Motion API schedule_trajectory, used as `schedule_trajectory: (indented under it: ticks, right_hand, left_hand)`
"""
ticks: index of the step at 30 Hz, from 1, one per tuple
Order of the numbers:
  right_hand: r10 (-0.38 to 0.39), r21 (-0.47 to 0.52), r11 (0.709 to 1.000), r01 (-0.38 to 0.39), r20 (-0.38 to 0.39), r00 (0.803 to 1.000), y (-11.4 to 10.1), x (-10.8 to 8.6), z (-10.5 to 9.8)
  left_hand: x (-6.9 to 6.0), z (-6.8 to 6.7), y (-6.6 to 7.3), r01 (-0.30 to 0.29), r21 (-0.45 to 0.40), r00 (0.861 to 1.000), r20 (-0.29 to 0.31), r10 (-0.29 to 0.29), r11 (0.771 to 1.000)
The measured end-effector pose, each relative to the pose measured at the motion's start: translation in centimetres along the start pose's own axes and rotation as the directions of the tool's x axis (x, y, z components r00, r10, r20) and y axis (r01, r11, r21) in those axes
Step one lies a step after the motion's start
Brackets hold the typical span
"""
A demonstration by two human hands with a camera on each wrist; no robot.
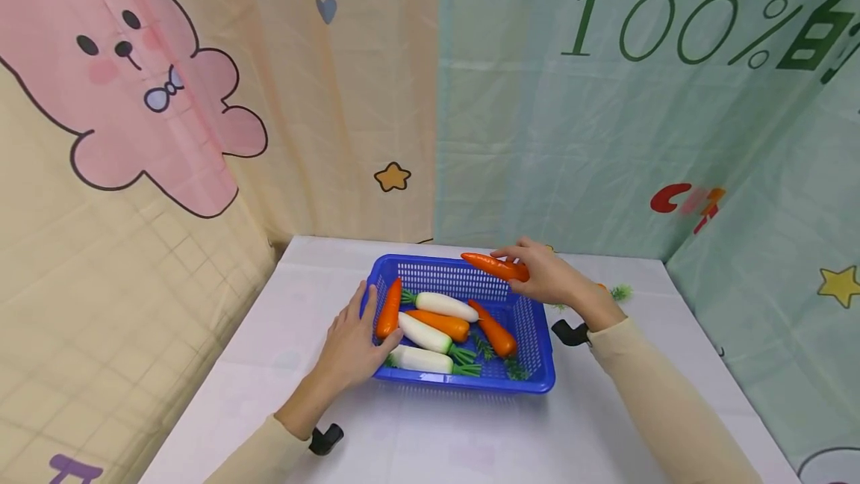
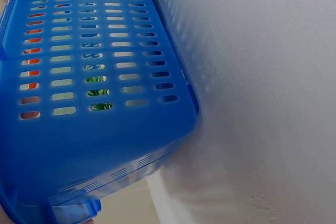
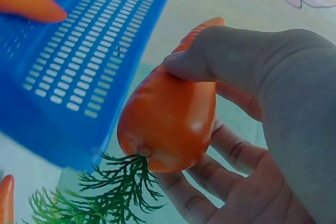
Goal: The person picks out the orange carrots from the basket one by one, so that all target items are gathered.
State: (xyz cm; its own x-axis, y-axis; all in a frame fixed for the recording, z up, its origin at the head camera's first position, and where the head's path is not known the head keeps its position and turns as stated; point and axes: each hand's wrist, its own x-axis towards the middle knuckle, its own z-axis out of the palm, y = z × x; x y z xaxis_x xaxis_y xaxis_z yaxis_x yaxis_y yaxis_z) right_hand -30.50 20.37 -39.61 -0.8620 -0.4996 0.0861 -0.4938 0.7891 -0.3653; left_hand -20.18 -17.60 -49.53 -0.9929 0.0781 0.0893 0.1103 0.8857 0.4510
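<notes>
In the head view, my right hand (image 1: 547,272) holds an orange carrot (image 1: 493,267) above the far right part of a blue plastic basket (image 1: 470,381). The right wrist view shows the thumb over the carrot (image 3: 168,114), fingers beneath, and green leaves at its thick end. My left hand (image 1: 352,342) grips the basket's left rim, thumb on the inner side. Inside lie white radishes (image 1: 423,333) with green tops and several carrots, one (image 1: 388,308) leaning at the left wall and another (image 1: 493,329) at the right. Left fingertips are mostly hidden in the left wrist view.
The basket stands on a white-covered table (image 1: 463,439). Green carrot leaves (image 1: 621,292) show on the table right of the basket, partly behind my right wrist. Printed curtains (image 1: 537,133) hang behind and at both sides.
</notes>
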Motion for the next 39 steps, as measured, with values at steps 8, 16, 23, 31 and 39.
schedule_trajectory:
  ticks: [8,16,23,31,39]
  right_hand:
    - [0.033,0.002,0.999,-0.033,-0.012,0.999,2.6,-1.7,-0.4]
    - [0.062,0.025,0.998,-0.061,-0.024,0.998,4.9,-3.5,-0.9]
    - [0.106,0.036,0.994,-0.105,-0.028,0.994,6.6,-5.0,-1.2]
    - [0.205,0.05,0.978,-0.204,-0.005,0.979,9.0,-6.1,-1.2]
    - [0.216,0.041,0.976,-0.215,-0.008,0.976,10.9,-7.0,-1.0]
  left_hand:
    - [0.0,0.1,0.0,-0.004,0.002,1.0,-0.006,0.004,1.0]
    - [-0.1,0.1,-0.1,-0.003,-0.003,1.0,-0.006,0.003,1.0]
    - [-0.1,0.2,-0.1,-0.002,-0.005,1.0,-0.005,0.002,1.0]
    - [0.0,0.0,0.1,-0.006,-0.006,1.0,-0.009,0.006,1.0]
    - [-0.1,0.0,0.1,-0.006,-0.012,1.0,-0.014,0.006,1.0]
